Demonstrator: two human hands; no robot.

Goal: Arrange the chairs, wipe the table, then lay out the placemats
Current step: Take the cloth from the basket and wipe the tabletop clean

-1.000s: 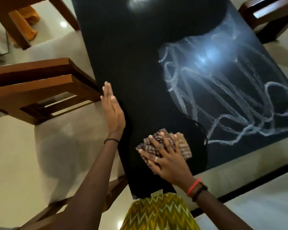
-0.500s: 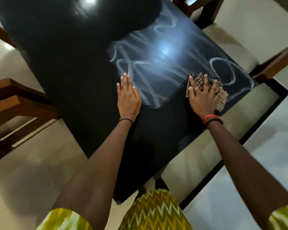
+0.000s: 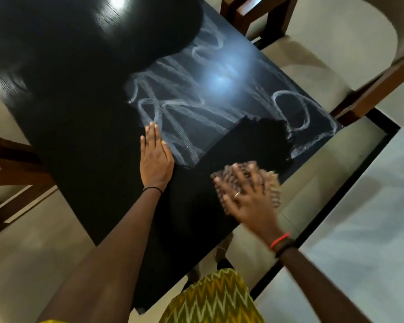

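A glossy black table [image 3: 84,117] fills the middle of the view, with pale wet wipe streaks [image 3: 196,106] across its right half. My left hand [image 3: 155,157] lies flat on the top, fingers together, holding nothing. My right hand [image 3: 247,194], blurred by motion, presses spread fingers onto a brown checked cloth [image 3: 272,183] near the table's right edge, close to the near corner. Most of the cloth is hidden under the hand.
A wooden chair with a beige seat [image 3: 313,66] stands at the table's far right side. Another wooden chair frame [image 3: 7,169] shows at the left edge. Pale floor with a black strip [image 3: 331,190] runs to the right of the table.
My right hand has slid the cloth back toward me and to the left along the table's right edge. The left hand stays flat in the same spot.
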